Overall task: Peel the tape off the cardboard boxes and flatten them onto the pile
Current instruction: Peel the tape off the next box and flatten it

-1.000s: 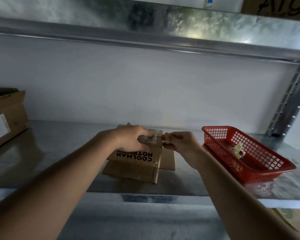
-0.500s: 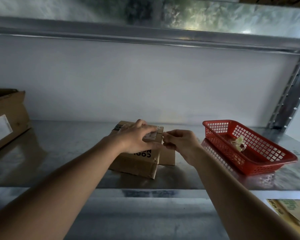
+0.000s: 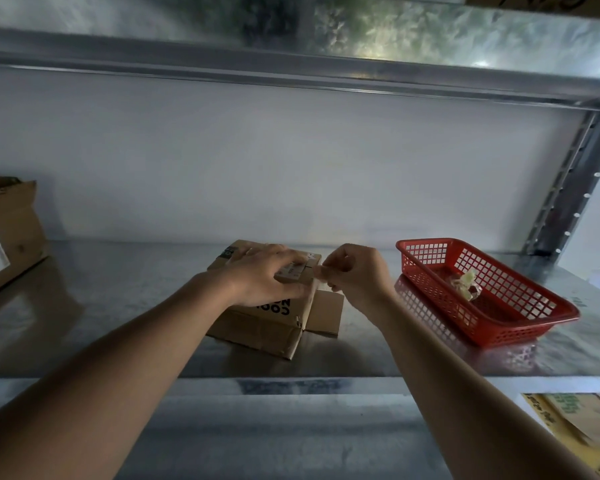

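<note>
Cardboard box (image 3: 267, 323) lay under the left hand (image 3: 264, 278), fingers pressed flat on top; right hand (image 3: 355, 275) pinched tape (image 3: 316, 273) at its right edge.

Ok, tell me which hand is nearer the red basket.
Right. The right hand is just left of the red basket, apart from it; the left hand rests on the cardboard box, farther left.
</note>
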`<state>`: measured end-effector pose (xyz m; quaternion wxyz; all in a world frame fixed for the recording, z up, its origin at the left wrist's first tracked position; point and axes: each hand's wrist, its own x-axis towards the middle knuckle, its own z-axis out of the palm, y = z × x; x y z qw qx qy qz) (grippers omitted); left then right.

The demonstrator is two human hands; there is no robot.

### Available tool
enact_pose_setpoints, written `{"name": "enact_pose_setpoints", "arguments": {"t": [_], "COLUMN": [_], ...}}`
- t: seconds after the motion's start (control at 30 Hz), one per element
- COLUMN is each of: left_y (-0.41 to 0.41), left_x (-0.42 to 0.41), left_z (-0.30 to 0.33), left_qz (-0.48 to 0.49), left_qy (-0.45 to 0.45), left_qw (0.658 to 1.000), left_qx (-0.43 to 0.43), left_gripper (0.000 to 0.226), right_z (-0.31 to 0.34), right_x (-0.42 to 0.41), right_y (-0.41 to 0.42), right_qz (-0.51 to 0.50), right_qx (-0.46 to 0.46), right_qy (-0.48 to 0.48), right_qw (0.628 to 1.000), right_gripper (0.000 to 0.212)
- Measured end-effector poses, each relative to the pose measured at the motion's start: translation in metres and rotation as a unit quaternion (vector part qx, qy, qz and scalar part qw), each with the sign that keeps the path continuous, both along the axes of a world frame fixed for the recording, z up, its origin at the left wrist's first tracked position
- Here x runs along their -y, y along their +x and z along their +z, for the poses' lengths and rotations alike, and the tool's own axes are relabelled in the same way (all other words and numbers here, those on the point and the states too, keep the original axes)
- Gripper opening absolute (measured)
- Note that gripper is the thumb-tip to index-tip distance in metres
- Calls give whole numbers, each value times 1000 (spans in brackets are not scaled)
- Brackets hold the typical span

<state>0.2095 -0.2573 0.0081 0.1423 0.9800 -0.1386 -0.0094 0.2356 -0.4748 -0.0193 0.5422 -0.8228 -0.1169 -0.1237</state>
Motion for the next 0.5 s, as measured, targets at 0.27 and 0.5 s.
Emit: {"name": "enact_pose_setpoints", "arguments": {"t": [0.27,0.5], "left_y": [3,5], "left_x": [-1,2], "left_z": [0,-5], "left_qz": [-14,-18], "left_qy": [-7,-2], "left_qw": [1000,1000], "left_qx": [-2,15], "left_gripper": [77,79], "right_z": [-14,-16], "right_x": [9,0], "right_y": [-10,-13], "right_qz": [98,68], "right_qx": [-84,-109], "right_qy": [152,133], "right_qw": [980,983], "right_gripper": [25,15]}}
